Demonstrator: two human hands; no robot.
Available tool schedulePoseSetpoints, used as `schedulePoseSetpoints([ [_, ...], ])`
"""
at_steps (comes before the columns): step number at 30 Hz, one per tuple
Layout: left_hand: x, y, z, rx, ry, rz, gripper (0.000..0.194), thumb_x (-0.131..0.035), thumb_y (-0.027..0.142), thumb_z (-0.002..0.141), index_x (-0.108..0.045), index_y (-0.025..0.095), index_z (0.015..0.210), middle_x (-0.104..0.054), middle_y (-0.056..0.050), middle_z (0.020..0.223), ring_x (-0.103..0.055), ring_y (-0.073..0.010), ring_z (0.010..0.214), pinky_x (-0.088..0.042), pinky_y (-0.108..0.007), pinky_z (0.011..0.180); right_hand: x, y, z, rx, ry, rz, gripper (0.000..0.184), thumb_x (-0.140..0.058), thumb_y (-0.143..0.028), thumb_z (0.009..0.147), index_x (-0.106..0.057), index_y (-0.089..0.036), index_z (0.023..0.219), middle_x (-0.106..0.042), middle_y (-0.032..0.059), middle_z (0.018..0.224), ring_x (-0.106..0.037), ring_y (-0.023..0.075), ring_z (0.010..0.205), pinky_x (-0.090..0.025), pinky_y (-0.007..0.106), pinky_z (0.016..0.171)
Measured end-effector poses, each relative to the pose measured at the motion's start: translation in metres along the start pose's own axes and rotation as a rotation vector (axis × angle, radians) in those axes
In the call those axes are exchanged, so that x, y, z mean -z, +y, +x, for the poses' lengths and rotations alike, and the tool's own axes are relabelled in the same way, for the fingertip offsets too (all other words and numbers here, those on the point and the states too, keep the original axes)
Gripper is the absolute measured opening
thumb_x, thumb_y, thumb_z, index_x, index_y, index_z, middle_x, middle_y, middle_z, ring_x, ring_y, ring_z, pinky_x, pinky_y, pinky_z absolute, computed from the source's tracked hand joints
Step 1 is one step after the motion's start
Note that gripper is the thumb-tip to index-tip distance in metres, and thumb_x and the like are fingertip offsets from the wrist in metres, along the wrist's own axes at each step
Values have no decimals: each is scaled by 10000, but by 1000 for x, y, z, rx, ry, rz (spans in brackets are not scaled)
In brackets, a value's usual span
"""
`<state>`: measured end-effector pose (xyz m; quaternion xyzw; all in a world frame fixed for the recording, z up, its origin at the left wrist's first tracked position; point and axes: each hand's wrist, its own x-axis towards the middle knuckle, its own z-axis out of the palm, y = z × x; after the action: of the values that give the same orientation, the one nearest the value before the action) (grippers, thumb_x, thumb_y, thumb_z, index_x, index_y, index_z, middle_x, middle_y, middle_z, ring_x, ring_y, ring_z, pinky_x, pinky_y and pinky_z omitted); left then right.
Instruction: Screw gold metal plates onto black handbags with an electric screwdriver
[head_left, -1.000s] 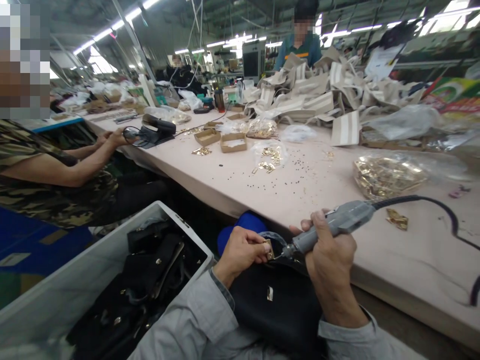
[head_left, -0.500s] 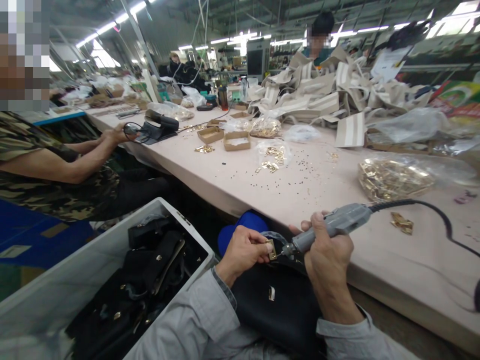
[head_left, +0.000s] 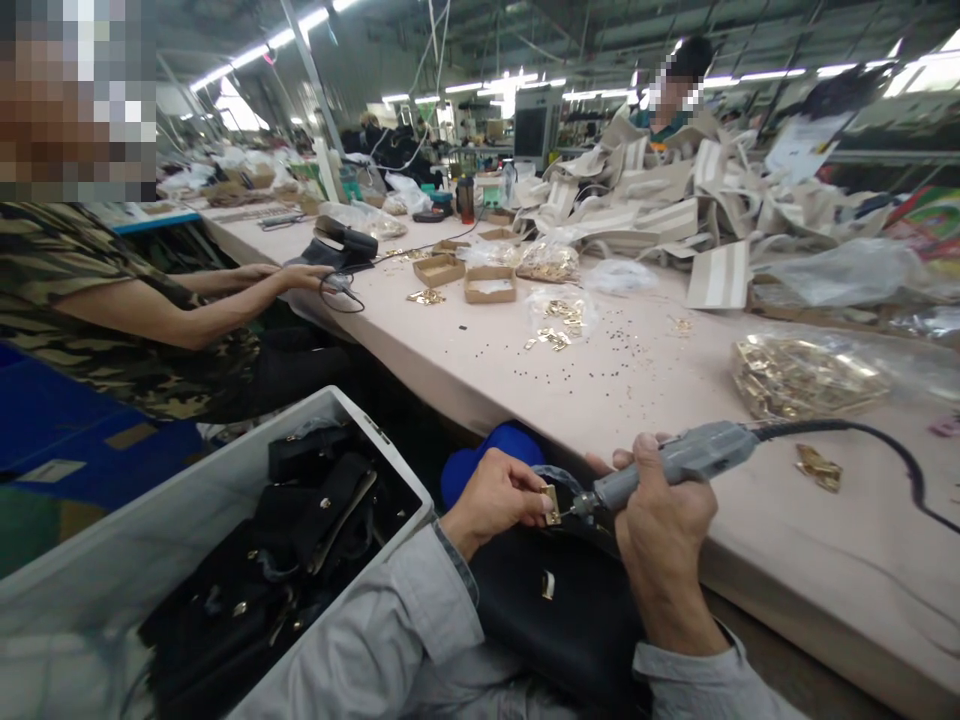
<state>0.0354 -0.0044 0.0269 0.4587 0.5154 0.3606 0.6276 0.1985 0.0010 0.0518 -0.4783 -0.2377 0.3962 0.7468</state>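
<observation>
Between thumb and fingers, my left hand (head_left: 501, 500) pinches a small gold metal plate (head_left: 553, 505). My right hand (head_left: 664, 520) is wrapped round a grey corded electric screwdriver (head_left: 675, 465), held nearly level and pointing left. Its thin bit meets or nearly meets the plate; I cannot tell whether it touches. Below both hands a black bag (head_left: 559, 625) lies across my lap, with a gold fitting (head_left: 548, 585) on its front. The black cord (head_left: 847, 428) runs from the screwdriver off to the right.
A white bin (head_left: 360, 420) holding several black bags stands at left. On the table (head_left: 420, 345) are loose gold pieces (head_left: 553, 325), small cardboard boxes (head_left: 490, 285), a bag of gold hardware (head_left: 806, 375) and a heap of beige straps (head_left: 705, 190). A co-worker in camouflage (head_left: 127, 310) works at left.
The view has shifted, so the scene sits slightly further right. My hands keep the plate and screwdriver in nearly the same pose. The co-worker's hands at left have moved forward over the table edge.
</observation>
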Motion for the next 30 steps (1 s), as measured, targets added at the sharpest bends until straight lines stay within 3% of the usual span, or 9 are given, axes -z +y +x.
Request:
schedulePoseSetpoints([
  [9, 2, 3, 1, 26, -43, -40, 205, -843, 201, 520, -788, 86, 681, -728, -99, 616, -646, -152, 519, -508, -255, 537, 1, 2, 0, 16, -6, -13, 558, -899, -449, 734, -546, -203, 1088, -606, -46, 820, -634, 128, 666, -696, 419, 642],
  [30, 3, -7, 10, 115, -22, -80, 300, -882, 125, 351, -736, 100, 613, -723, -82, 600, -672, -198, 536, -561, -320, 568, 3, 6, -3, 20, -8, -25, 533, -877, -455, 754, -552, -217, 1102, -627, -34, 814, -643, 142, 655, -683, 403, 616],
])
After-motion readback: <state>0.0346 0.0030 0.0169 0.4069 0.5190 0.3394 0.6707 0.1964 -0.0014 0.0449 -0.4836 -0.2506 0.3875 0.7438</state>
